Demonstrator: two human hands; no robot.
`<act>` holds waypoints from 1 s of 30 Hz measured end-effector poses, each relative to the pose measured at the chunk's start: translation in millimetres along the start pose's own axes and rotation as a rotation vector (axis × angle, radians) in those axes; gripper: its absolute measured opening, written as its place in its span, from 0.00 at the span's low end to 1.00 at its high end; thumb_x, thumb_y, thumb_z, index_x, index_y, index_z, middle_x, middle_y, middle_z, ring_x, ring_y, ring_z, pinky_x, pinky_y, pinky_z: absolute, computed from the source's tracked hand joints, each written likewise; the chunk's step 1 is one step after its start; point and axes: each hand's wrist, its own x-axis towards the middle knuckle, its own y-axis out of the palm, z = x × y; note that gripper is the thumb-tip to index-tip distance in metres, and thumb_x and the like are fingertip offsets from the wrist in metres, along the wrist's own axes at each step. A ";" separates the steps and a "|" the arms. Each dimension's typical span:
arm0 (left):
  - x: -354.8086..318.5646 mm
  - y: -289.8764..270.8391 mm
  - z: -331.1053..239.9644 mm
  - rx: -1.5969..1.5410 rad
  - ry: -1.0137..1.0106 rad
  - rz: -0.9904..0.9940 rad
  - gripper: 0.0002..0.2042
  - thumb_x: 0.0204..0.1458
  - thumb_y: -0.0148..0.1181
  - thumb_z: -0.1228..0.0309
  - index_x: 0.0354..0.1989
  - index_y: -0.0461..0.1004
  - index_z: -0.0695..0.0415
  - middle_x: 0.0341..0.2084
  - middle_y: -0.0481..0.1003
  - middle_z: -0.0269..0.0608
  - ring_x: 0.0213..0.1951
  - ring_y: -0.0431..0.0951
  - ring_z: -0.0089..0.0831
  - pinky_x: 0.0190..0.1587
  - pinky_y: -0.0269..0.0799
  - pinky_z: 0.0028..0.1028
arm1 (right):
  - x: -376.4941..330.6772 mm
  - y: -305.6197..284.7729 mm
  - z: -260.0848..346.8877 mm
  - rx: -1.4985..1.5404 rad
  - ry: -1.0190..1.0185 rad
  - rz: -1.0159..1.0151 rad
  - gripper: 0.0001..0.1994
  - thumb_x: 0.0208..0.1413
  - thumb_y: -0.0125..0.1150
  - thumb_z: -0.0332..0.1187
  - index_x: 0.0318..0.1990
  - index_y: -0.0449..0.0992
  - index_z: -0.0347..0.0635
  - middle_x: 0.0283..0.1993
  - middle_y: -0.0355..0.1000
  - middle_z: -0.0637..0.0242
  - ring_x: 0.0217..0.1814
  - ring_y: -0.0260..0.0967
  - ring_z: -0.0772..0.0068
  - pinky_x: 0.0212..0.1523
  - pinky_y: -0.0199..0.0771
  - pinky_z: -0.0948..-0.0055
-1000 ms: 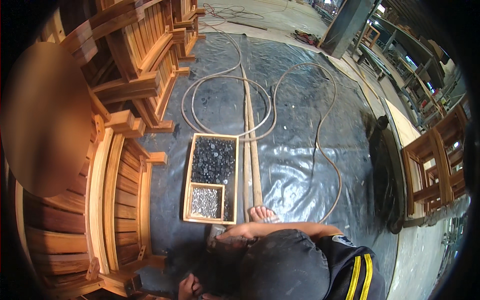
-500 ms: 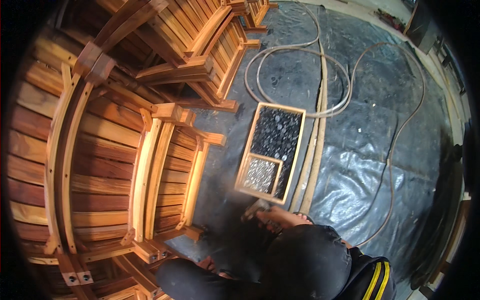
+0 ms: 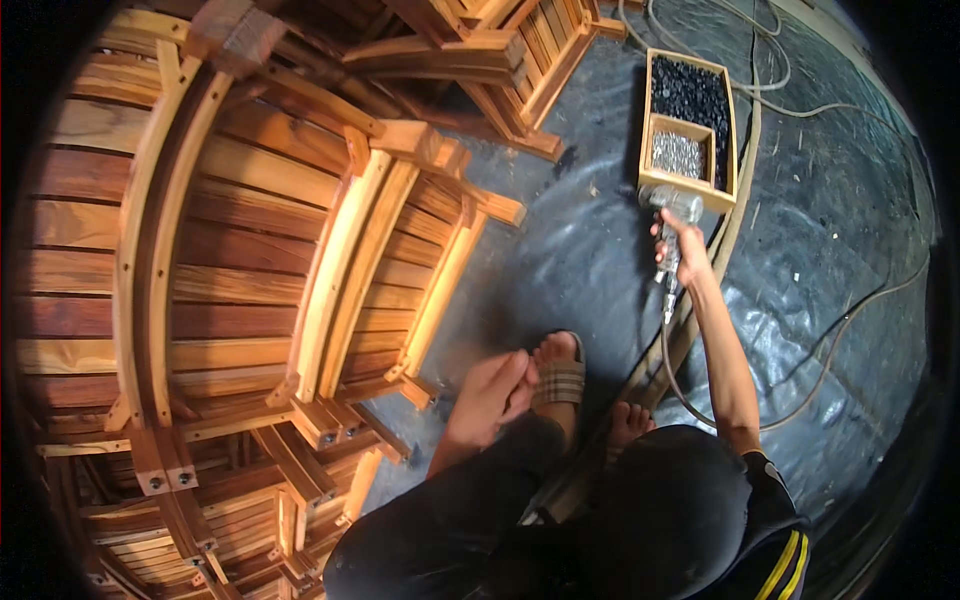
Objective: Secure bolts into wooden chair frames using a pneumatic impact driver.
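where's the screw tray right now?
Head view, upper right: the wooden tray sits on the dark floor sheet, just beyond the power tool in the right hand, right of the slatted wooden furniture.

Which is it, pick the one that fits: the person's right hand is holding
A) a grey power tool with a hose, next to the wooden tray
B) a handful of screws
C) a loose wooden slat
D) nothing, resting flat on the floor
A: the right hand grips a grey power tool with a hose trailing from it, just below the wooden tray.

Stacked wooden chairs point(image 3: 250, 260), perhaps plastic-sheeted floor point(image 3: 560, 260)
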 end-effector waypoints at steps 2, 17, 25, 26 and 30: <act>25.1 0.8 4.6 0.002 0.011 -0.011 0.14 0.60 0.44 0.63 0.28 0.66 0.59 0.11 0.58 0.28 0.11 0.55 0.17 0.12 0.47 0.17 | -20.8 -14.5 21.0 0.153 0.023 0.160 0.12 0.54 0.56 0.38 0.39 0.69 0.39 0.26 0.70 0.66 0.12 0.59 0.80 0.12 0.65 0.78; 203.5 98.5 -27.8 -0.551 -0.047 0.306 0.11 0.59 0.45 0.60 0.37 0.64 0.56 0.12 0.54 0.26 0.11 0.50 0.15 0.08 0.47 0.17 | -204.1 21.0 76.2 -0.282 -0.232 0.009 0.08 0.37 0.59 0.21 0.30 0.70 0.34 0.14 0.65 0.68 0.10 0.59 0.79 0.11 0.58 0.78; 199.7 70.7 -47.6 -0.522 -0.072 0.841 0.11 0.62 0.37 0.62 0.31 0.62 0.52 0.09 0.55 0.27 0.08 0.51 0.19 0.08 0.46 0.19 | -213.2 52.2 121.6 -0.360 -0.034 0.042 0.12 0.36 0.66 0.24 0.31 0.72 0.36 0.24 0.70 0.68 0.16 0.63 0.82 0.16 0.62 0.80; 185.2 87.6 -54.0 -0.585 -0.063 0.595 0.11 0.62 0.38 0.63 0.30 0.62 0.53 0.10 0.56 0.27 0.10 0.53 0.18 0.10 0.48 0.19 | -217.3 55.5 130.3 -0.311 -0.066 0.066 0.12 0.37 0.64 0.23 0.33 0.72 0.33 0.21 0.69 0.64 0.14 0.64 0.77 0.16 0.65 0.77; 175.3 58.5 -46.2 -0.702 -0.002 0.374 0.10 0.59 0.45 0.61 0.31 0.64 0.55 0.14 0.56 0.27 0.15 0.54 0.19 0.14 0.47 0.18 | -191.3 79.7 123.5 -0.250 0.157 0.162 0.16 0.39 0.57 0.21 0.41 0.69 0.32 0.35 0.71 0.57 0.31 0.68 0.71 0.19 0.66 0.77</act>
